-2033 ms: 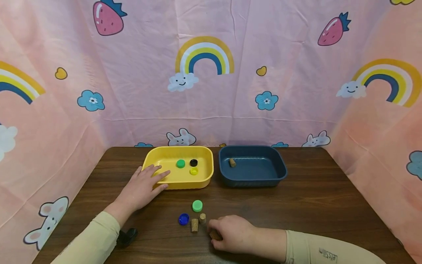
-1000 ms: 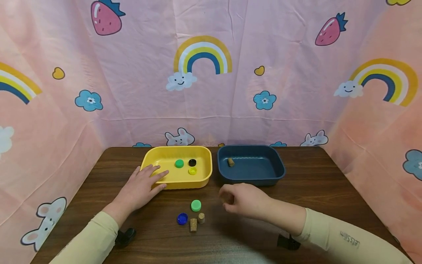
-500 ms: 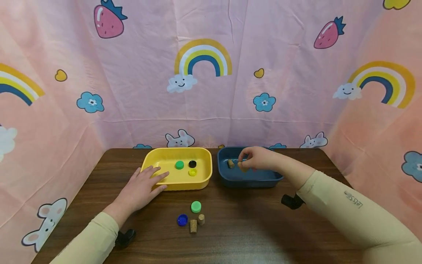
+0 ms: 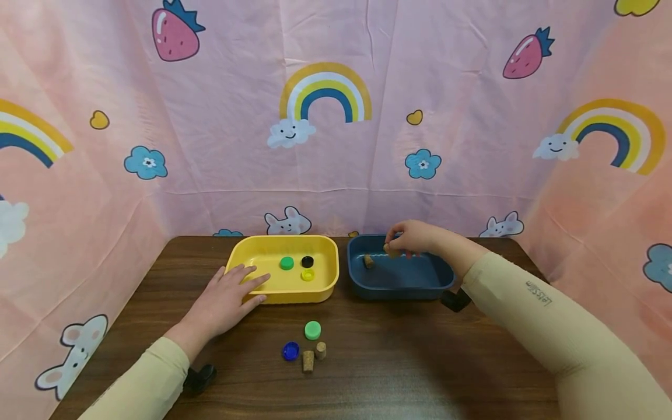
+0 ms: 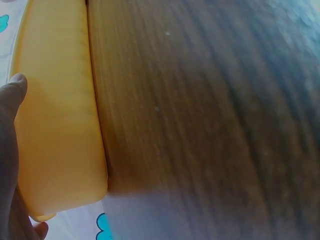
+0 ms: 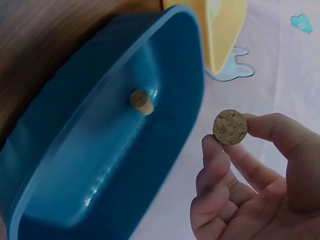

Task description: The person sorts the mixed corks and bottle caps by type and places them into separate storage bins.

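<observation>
My right hand (image 4: 415, 238) is over the back of the dark blue tray (image 4: 401, 291), pinching a cork (image 6: 230, 127) between thumb and fingertips. Inside that tray, toward its left end, lies another cork (image 4: 368, 261). My left hand (image 4: 226, 298) rests with spread fingers on the front left rim of the yellow tray (image 4: 294, 296). A green cap (image 4: 286, 263), a black cap (image 4: 307, 262) and a yellow cap (image 4: 307, 274) sit in the yellow tray. In the left wrist view only part of the left hand shows beside the yellow wall.
On the brown table (image 4: 388, 373), in front of the trays, are a light green cap (image 4: 312, 330), a blue cap (image 4: 291, 351), a lying cork (image 4: 308, 361) and an upright cork (image 4: 321, 350). A patterned cloth (image 4: 336, 169) hangs behind and along both sides.
My right hand has carried the cork from the table near the loose corks, up and away, to above the blue tray. My left hand has stayed on the yellow tray.
</observation>
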Available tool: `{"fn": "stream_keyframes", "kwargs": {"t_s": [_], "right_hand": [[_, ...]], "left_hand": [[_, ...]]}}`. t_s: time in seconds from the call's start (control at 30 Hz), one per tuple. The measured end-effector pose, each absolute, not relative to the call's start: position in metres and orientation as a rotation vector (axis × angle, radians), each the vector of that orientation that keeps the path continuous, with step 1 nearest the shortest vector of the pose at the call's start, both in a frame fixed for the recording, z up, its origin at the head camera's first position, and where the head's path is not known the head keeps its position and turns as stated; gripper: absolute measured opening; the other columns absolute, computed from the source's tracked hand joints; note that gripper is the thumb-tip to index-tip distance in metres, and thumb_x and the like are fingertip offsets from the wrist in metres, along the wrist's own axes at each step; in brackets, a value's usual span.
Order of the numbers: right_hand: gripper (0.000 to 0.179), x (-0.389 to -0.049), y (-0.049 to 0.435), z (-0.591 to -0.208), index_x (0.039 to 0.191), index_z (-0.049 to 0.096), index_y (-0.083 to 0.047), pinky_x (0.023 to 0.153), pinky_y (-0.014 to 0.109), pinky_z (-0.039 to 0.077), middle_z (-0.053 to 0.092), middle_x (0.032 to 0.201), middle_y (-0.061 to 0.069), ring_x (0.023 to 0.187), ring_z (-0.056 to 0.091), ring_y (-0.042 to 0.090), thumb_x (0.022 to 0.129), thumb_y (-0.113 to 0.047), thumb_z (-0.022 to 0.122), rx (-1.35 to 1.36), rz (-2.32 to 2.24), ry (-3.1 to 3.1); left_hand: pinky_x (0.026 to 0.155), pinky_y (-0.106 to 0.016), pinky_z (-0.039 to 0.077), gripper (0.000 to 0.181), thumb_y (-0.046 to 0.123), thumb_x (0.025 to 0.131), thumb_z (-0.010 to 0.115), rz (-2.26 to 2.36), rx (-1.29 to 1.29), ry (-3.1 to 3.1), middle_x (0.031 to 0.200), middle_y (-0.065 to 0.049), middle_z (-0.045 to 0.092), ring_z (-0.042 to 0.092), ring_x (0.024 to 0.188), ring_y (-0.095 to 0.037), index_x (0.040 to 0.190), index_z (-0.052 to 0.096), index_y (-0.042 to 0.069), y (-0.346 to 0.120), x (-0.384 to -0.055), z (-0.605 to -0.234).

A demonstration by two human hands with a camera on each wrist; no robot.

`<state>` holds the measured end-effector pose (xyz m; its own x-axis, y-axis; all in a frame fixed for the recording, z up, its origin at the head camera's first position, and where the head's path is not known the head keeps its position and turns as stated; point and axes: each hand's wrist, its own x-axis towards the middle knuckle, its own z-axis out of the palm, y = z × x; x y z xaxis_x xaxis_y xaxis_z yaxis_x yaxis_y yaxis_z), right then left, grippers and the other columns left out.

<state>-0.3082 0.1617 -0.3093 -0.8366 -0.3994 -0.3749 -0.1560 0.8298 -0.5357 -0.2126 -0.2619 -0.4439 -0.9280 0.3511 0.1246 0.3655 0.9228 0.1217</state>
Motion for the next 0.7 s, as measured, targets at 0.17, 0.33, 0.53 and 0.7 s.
{"fn": "stream_keyframes", "kwargs": {"t_s": [0.17,0.33,0.53,0.7], "right_hand": [[0.023,-0.319,0.159,-0.318,0.107,0.062,-0.004,0.054,0.028,0.041,0.062,0.091,0.011,0.062,0.052,0.017,0.101,-0.026,0.058,-0.347,-0.688,2.523],[0.021,-0.333,0.157,-0.332,0.093,0.063,-0.006,0.052,0.027,0.040,0.062,0.083,0.007,0.060,0.051,0.016,0.099,-0.025,0.061,-0.282,-0.702,2.536],[0.032,-0.346,0.151,-0.352,0.070,0.062,-0.009,0.047,0.026,0.038,0.056,0.064,0.002,0.050,0.043,0.012,0.096,-0.027,0.065,-0.230,-0.667,2.564],[0.039,-0.354,0.145,-0.367,0.060,0.054,-0.015,0.048,0.026,0.038,0.056,0.063,0.002,0.050,0.043,0.012,0.094,-0.029,0.067,-0.156,-0.650,2.589]], "left_hand": [[0.116,-0.064,0.013,0.055,0.051,0.098,0.055,-0.209,-0.556,-2.992,0.151,-0.015,0.043,0.030,0.143,-0.041,0.148,0.049,0.029,-0.262,-0.212,-0.444],[0.117,-0.064,0.013,0.054,0.051,0.098,0.055,-0.202,-0.552,-2.989,0.151,-0.015,0.043,0.030,0.143,-0.041,0.148,0.050,0.029,-0.262,-0.212,-0.443],[0.117,-0.064,0.013,0.055,0.052,0.098,0.056,-0.206,-0.557,-2.988,0.151,-0.015,0.043,0.030,0.143,-0.040,0.148,0.049,0.030,-0.262,-0.212,-0.443],[0.116,-0.063,0.014,0.054,0.052,0.098,0.055,-0.197,-0.563,-2.976,0.151,-0.014,0.044,0.031,0.143,-0.040,0.147,0.050,0.030,-0.262,-0.213,-0.444]]}}
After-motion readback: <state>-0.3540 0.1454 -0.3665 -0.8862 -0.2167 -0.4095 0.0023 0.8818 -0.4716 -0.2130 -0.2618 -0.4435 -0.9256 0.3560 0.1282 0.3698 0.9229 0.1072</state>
